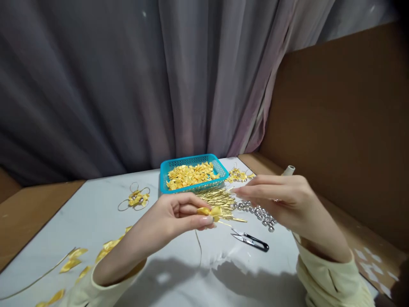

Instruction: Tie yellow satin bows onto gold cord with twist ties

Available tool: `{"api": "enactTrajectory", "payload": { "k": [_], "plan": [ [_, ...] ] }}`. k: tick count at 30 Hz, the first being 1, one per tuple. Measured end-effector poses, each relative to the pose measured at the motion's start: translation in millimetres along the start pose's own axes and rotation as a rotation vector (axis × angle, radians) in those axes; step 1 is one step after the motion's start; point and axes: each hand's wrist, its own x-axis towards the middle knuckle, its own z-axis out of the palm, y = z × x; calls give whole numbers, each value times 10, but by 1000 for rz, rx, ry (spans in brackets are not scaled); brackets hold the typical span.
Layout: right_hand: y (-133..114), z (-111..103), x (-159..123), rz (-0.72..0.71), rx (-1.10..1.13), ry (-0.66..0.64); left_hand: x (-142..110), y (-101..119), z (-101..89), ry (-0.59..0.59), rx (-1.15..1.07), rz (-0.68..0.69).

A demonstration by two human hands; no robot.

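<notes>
My left hand [183,215] pinches a small yellow ribbon bow [214,212] between thumb and fingertips, above the table. A thin pale strand [225,224] runs out from beside the bow to the right. To the right, my right hand [275,192] is raised with its fingers pressed together. Whatever its fingertips hold, if anything, is too fine to make out. Behind the hands lies a bundle of gold wire ties [220,200]. Silver beads [265,215] are spread below my right hand. Black-handled thread snips [251,241] rest on the table in front of the ties.
A blue basket [163,179] full of yellow bows stands at the back. Finished-looking bow clusters with wire loops [138,198] lie left of it, others [238,175] right. Loose yellow bows [73,260] and a gold cord [38,279] lie at left. A brown panel [345,128] rises at right.
</notes>
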Motion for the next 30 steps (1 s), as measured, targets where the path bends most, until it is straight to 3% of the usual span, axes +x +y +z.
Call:
{"api": "enactTrajectory", "payload": {
  "k": [6, 15, 22, 30],
  "plan": [
    [44, 130, 10, -42, -119, -190, 41, -81, 28, 74, 109, -4],
    [67, 211, 23, -67, -80, -113, 65, -76, 19, 61, 128, -22],
    [77, 299, 38, 10, -66, -117, 45, -21, 43, 57, 66, -19],
    [77, 318, 25, -17, -99, -133, 56, -40, 50, 44, 71, -29]
  ]
}}
